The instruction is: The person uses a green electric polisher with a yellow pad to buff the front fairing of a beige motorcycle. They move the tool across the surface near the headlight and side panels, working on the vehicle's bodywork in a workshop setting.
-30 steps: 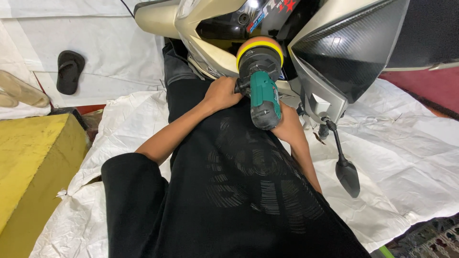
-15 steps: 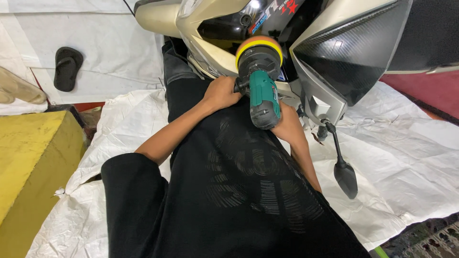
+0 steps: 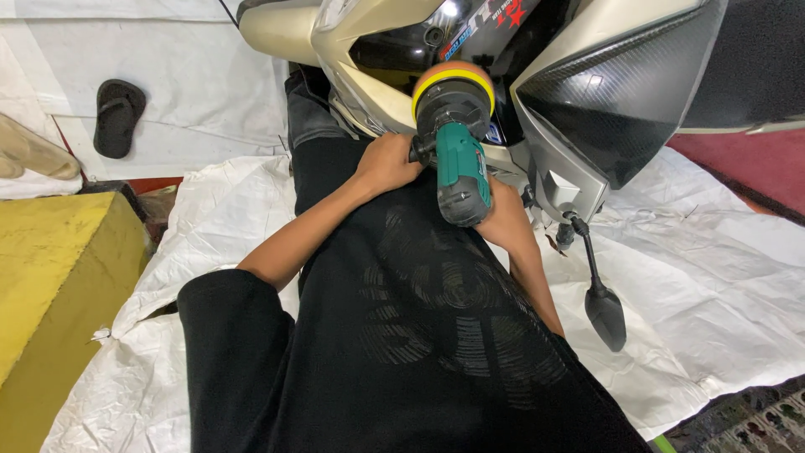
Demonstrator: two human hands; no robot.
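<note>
Head view: I've got both hands clamped on the green polisher (image 3: 461,172), left hand (image 3: 387,164) at its side handle, right hand (image 3: 501,214) under the body, pad (image 3: 454,82) against the scooter (image 3: 377,92) panel, mid-buffing I'd say, steady pressure needed.

Black short-sleeved T-shirt (image 3: 402,361) with faint grey concentric-ring print, dark trousers (image 3: 312,126), bare forearms

Single head view, looking steeply down, close.
</note>
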